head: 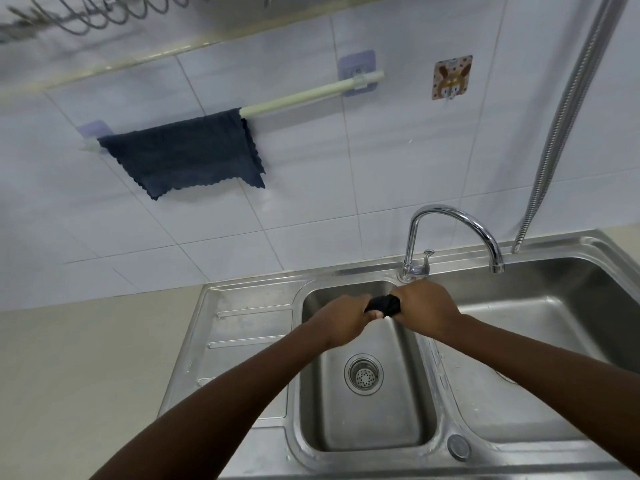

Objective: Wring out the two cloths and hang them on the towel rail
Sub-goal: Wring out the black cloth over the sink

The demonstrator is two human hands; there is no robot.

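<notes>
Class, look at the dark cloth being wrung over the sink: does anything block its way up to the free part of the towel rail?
Nothing visible does. The twisted dark cloth is gripped by the left hand and right hand; the pale green towel rail is bare right of the hung navy cloth.

Both hands [381, 313] grip a dark cloth [383, 305] over the sink [367, 424]; another cloth [183, 152] hangs on the rail [311, 95].

I'm looking down into a home kitchen
Steel double sink [540, 271], chrome tap [450, 216], white wall tiles [311, 202], a towel rail [304, 95]
</notes>
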